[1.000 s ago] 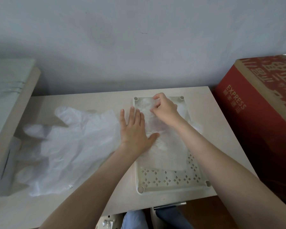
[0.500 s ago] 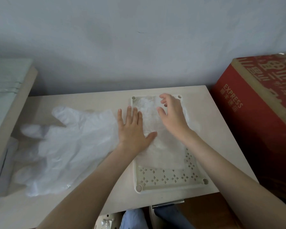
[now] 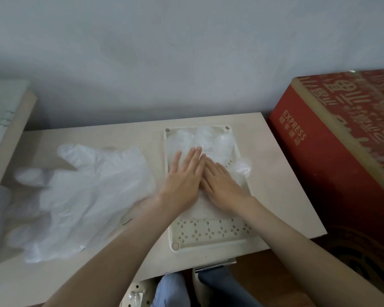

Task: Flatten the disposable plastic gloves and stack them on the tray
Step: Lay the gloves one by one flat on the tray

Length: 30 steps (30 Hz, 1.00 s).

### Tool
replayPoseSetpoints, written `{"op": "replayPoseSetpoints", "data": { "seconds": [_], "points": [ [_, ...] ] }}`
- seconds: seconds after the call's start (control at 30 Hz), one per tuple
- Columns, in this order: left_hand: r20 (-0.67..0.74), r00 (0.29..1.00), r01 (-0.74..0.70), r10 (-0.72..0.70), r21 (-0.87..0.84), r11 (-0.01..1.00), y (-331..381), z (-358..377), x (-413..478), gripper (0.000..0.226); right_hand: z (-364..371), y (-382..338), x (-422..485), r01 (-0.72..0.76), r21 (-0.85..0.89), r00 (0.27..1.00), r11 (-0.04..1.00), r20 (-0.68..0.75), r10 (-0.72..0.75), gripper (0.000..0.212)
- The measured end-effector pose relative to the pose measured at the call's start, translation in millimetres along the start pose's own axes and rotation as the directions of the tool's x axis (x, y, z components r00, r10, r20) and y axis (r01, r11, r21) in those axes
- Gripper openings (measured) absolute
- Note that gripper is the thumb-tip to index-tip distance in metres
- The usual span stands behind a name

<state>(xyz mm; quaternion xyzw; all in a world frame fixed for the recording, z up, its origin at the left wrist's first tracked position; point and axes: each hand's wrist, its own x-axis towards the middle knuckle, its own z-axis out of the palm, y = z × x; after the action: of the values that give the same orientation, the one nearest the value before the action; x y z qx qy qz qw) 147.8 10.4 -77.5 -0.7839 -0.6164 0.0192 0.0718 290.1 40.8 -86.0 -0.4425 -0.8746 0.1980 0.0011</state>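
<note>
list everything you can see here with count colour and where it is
tray: one, cream, perforated, on the table right of centre
glove on the tray: at least one, clear plastic, spread in the tray under both hands, a part overhanging the right rim
loose gloves: count unclear, clear plastic, layered pile on the table left of the tray
table: one, pale wood, against the wall
cardboard box: one, red with EXPRESS print, right of the table
board: one, pale, at the left edge
wall: one, grey, behind the table
legs: blue cloth, below the table's near edge
left hand: flat on the glove in the tray
right hand: flat on the same glove, touching the left hand
</note>
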Motion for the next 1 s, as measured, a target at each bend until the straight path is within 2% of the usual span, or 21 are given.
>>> {"op": "replayPoseSetpoints", "data": {
  "seconds": [0.1, 0.17, 0.3, 0.37, 0.47, 0.6, 0.73, 0.8, 0.87, 0.93, 1.0],
  "points": [
    [0.161, 0.986, -0.026, 0.043, -0.107, 0.994, 3.8, 5.8, 0.3, 0.057, 0.5, 6.9, -1.3, 0.039, -0.04, 0.999, 0.998, 0.026, -0.038, 0.054],
    [0.176, 0.984, 0.011, 0.013, -0.132, 0.991, 3.2, 9.7, 1.4, 0.058, 0.0, 12.2, -1.6, 0.015, -0.085, 0.999, 0.996, 0.036, -0.012, 0.056],
    [0.231, 0.973, 0.025, 0.0, -0.106, 0.994, 3.2, 9.4, 3.4, 0.059, -2.0, 13.2, -6.7, -0.129, -0.219, 0.991, 0.967, 0.009, 0.134, 0.084],
    [0.27, 0.963, 0.026, -0.004, -0.077, 0.997, 3.2, 9.4, 3.4, 0.059, -1.4, 10.8, -9.4, -0.205, -0.301, 0.978, 0.931, -0.017, 0.21, 0.089],
    [0.291, 0.957, 0.038, -0.013, -0.08, 0.996, 2.5, 8.8, 4.8, 0.058, -6.7, 13.8, -13.0, -0.328, -0.374, 0.942, 0.867, -0.065, 0.328, 0.074],
    [0.292, 0.956, 0.042, -0.02, -0.069, 0.997, 1.1, 1.0, 2.6, 0.057, -21.5, 20.1, -23.4, -0.381, -0.38, 0.922, 0.843, -0.088, 0.377, 0.064],
    [0.122, 0.99, 0.076, -0.066, -0.084, 0.994, -5.8, -13.5, -7.5, 0.055, -36.7, 13.7, -25.2, -0.343, -0.331, 0.939, 0.879, -0.154, 0.308, 0.058],
    [-0.051, 0.989, 0.134, -0.142, -0.143, 0.981, -23.4, -21.3, -22.1, 0.055, -43.4, 5.3, -23.2, -0.272, -0.293, 0.959, 0.916, -0.162, 0.233, 0.055],
    [-0.265, 0.934, 0.192, -0.24, -0.195, 0.962, -49.1, -17.8, -42.6, 0.051, -46.4, -3.2, -21.0, -0.149, -0.266, 0.984, 0.952, -0.139, 0.115, 0.054],
    [-0.216, 0.905, 0.324, -0.367, -0.208, 0.923, -76.3, -7.1, -68.6, 0.041, -46.8, -13.3, -17.4, -0.03, -0.222, 0.994, 0.975, -0.108, 0.006, 0.059],
    [-0.048, 0.881, 0.452, -0.471, -0.213, 0.866, -96.5, -2.8, -90.3, 0.038, -48.2, -25.5, -12.7, 0.025, -0.164, 0.996, 0.986, -0.079, -0.038, 0.059]
  ]
}}
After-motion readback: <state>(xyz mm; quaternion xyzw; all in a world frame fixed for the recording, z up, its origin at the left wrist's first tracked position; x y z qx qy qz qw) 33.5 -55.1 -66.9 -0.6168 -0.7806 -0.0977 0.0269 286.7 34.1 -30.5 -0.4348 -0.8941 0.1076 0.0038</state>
